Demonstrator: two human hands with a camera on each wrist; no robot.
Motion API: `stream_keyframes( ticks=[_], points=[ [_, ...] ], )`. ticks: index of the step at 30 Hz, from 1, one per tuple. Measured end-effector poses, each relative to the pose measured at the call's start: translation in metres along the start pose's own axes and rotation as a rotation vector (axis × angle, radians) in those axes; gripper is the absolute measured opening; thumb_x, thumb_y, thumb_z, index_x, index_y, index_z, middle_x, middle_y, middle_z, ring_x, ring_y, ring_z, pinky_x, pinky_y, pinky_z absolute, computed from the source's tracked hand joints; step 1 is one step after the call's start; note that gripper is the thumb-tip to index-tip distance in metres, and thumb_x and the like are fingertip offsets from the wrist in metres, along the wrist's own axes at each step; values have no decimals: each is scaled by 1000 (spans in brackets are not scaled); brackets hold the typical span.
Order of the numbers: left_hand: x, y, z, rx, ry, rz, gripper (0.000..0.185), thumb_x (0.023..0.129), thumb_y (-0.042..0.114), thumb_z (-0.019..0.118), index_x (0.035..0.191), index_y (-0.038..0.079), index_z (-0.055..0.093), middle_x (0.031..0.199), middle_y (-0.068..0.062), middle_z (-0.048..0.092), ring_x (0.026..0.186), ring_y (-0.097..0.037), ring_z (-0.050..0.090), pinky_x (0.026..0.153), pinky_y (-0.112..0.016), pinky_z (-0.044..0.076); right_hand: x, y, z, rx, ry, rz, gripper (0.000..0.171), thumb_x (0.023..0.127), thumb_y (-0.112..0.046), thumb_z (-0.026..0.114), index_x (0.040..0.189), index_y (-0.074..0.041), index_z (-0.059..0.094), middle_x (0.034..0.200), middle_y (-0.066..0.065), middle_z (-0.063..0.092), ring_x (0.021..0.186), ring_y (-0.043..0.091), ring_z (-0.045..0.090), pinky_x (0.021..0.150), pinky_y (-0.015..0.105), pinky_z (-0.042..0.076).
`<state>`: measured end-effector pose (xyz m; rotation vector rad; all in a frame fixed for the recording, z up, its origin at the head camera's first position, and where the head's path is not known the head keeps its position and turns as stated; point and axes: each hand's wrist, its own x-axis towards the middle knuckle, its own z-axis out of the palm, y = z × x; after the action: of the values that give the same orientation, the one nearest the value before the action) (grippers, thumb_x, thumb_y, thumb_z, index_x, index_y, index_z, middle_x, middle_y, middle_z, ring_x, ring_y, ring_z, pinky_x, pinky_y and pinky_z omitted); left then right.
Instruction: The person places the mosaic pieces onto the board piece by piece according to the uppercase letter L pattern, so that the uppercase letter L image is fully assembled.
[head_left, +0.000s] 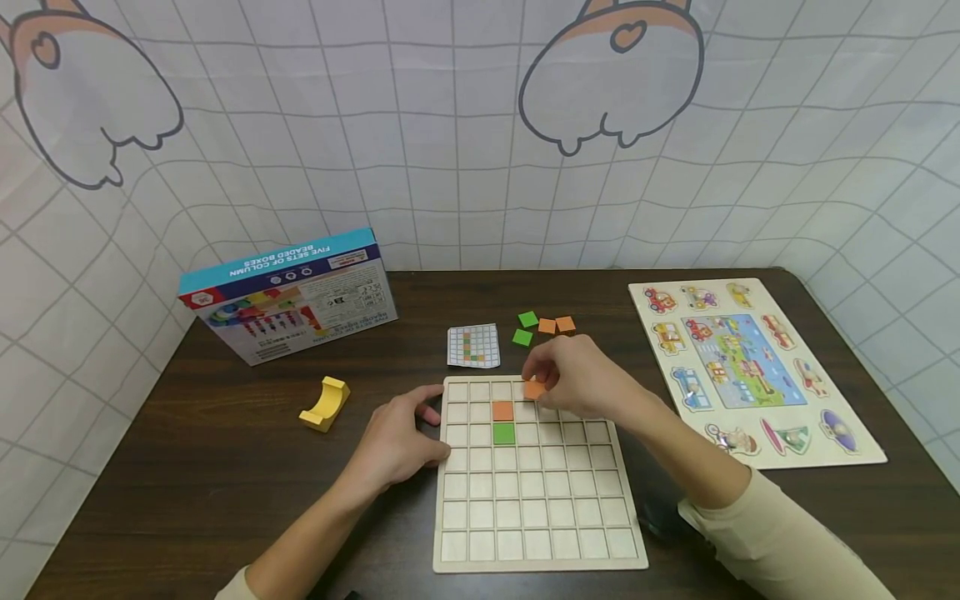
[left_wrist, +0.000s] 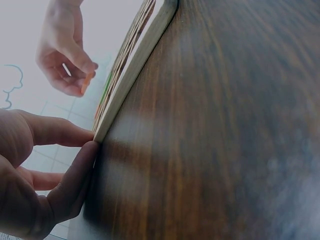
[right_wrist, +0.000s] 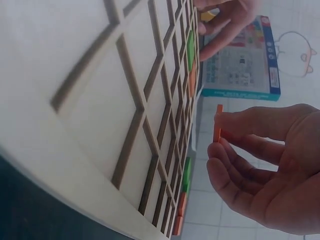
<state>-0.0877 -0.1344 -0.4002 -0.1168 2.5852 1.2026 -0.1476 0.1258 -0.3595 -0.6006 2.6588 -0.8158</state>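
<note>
Now pinched an orange tile [head_left: 534, 390] in the right hand [head_left: 581, 377], above the far row of the grid board [head_left: 532, 484]; touched its left edge with the unclenched left hand [head_left: 395, 443]. Seemed best lowered flat, squared between the ridges [right_wrist: 129, 149], then released. Saw another orange tile [head_left: 502, 411] and an adjoining green tile [head_left: 504, 433] seated in the board; couldn't see inside the box [head_left: 322, 308].

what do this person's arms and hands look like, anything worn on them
The left hand and right hand are bare, with no gloves or rings visible. A loose cream cloth right sleeve ends partway along the forearm; only a small edge of the cream cloth left sleeve shows.
</note>
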Motion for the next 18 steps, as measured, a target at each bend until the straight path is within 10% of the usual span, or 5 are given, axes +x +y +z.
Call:
stream_keyframes(
  ticks=[18],
  points=[
    [0,1,0,-5,-5,-4,81,70,-2,85,146,12,59,102,-6,66,71,-19,59,56,-31,49,-8,-1,9,0,-2,-44,23,78,0,83,97,-12,77,84,1,67,78,13,61,73,29,54]
  ],
)
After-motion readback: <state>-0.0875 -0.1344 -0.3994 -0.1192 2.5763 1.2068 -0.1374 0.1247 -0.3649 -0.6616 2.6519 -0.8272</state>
